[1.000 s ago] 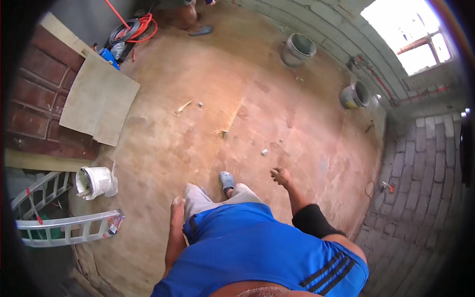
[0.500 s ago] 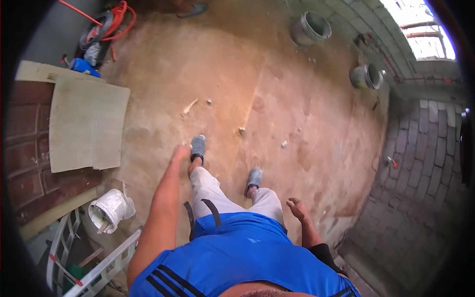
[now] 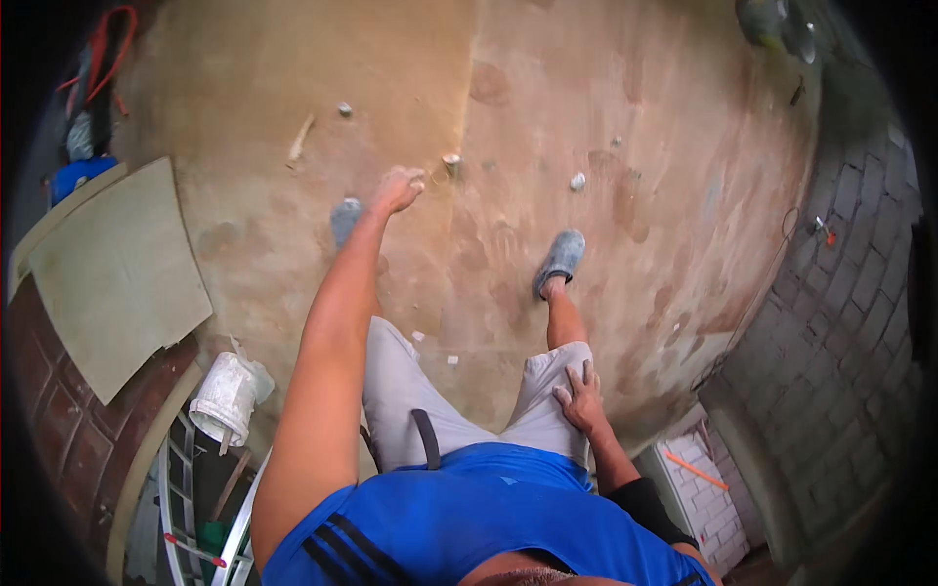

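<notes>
My left hand (image 3: 399, 188) reaches down and forward over the floor, its fingers loosely curled and slightly apart, with nothing visible in them. Nearest to it lies a small pale lump (image 3: 450, 159), just beyond the fingertips and apart from them. My right hand (image 3: 584, 398) rests on the knee of my grey trousers (image 3: 547, 391), fingers spread and dusted with white. A second whitish lump (image 3: 577, 182) lies further right, ahead of my right clog (image 3: 561, 262). Left of the hand are a thin pale scrap (image 3: 301, 141) and a small grey lump (image 3: 344, 109).
On the left are a pale board (image 3: 122, 278) against a brown panelled door (image 3: 73, 415), a white-smeared bucket (image 3: 227, 396) and a metal ladder (image 3: 181, 498). A bucket (image 3: 772, 27) stands far right near a block wall (image 3: 850, 254). Orange hose (image 3: 101, 59) lies far left.
I have bent and stepped forward. My left hand has moved forward and right, towards the small pale lump. My right hand has come to rest on my knee.
</notes>
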A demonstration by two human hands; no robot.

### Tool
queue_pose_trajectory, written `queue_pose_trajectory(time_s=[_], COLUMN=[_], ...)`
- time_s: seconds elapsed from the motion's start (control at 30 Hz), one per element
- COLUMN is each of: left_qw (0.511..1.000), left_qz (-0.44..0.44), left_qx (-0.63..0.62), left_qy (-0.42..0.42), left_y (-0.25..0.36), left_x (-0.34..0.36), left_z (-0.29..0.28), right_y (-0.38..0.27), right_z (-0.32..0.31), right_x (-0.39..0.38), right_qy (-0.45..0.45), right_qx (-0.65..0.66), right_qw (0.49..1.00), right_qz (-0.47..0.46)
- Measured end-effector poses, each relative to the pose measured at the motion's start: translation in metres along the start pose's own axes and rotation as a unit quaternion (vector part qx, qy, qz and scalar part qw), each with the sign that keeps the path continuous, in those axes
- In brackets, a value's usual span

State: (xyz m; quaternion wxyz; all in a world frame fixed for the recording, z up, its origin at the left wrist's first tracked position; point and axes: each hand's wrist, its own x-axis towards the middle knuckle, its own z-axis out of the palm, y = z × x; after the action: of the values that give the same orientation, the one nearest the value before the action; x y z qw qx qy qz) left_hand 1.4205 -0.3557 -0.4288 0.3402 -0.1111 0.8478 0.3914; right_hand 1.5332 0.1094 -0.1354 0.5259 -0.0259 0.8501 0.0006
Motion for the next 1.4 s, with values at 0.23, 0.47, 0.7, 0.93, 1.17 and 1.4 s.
queue_pose_trajectory(time_s=[0.23, 0.47, 0.7, 0.93, 1.17, 1.4], left_qw=[0.974, 0.987, 0.988, 0.987, 0.985, 0.897], left_qz=[-0.049, -0.09, -0.118, -0.096, -0.099, -0.148], left_qx=[0.215, 0.127, 0.027, 0.057, 0.127, -0.411], left_qy=[0.058, 0.033, 0.1, 0.114, 0.059, 0.061], left_y=[-0.002, -0.024, -0.105, -0.038, -0.07, -0.058], left_x=[0.149, 0.172, 0.072, 0.068, 0.131, 0.084], left_z=[0.128, 0.191, 0.261, 0.217, 0.233, 0.262], right_y=[0.029, 0.035, 0.041, 0.024, 0.03, 0.011], right_z=[0.012, 0.018, 0.015, 0.026, 0.044, 0.026], right_x=[0.023, 0.026, 0.025, 0.021, 0.027, 0.022], right_qy=[0.003, -0.001, 0.017, 0.044, 0.054, 0.045], right_qx=[0.035, 0.066, 0.03, 0.009, -0.025, -0.041], right_qw=[0.998, 0.991, 0.996, 0.996, 0.997, 0.995], right_qz=[0.051, 0.12, 0.079, 0.078, 0.053, 0.073])
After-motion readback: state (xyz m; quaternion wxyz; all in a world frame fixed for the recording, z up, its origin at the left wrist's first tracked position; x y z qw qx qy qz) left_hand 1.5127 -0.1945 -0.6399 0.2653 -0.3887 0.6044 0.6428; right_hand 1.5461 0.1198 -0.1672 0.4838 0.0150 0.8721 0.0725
